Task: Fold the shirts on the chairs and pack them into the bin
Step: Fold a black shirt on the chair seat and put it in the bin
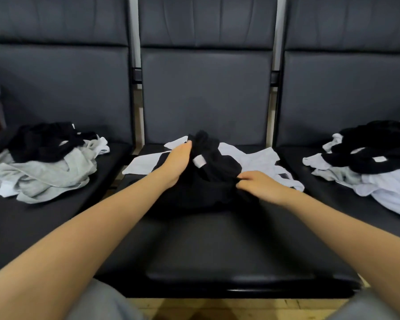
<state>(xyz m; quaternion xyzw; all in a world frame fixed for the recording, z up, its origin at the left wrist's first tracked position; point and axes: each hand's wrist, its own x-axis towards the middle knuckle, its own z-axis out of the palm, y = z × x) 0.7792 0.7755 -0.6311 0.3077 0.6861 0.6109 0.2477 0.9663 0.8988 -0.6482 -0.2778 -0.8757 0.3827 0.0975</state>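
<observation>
From the head camera, both your forearms reach straight out over the middle chair (217, 239), meeting at a bunched black shirt (208, 181) on its seat. Your left hand (177, 163) lies palm against the shirt's left side, fingers (186, 146) extended forward and slightly cupped around the fabric; the fingertips vanish into the cloth, so you cannot tell if they pinch it. A white label (199, 161) sits just right of those fingers. Your right hand (260, 184) is curled, its fingers (244, 176) pinching the shirt's right edge. Under and beyond your fingers a white shirt (252, 158) is spread on the seat. Well left of your left hand lies a pile of grey and black shirts (46, 165); well right of your right hand, another pile (374, 162).
</observation>
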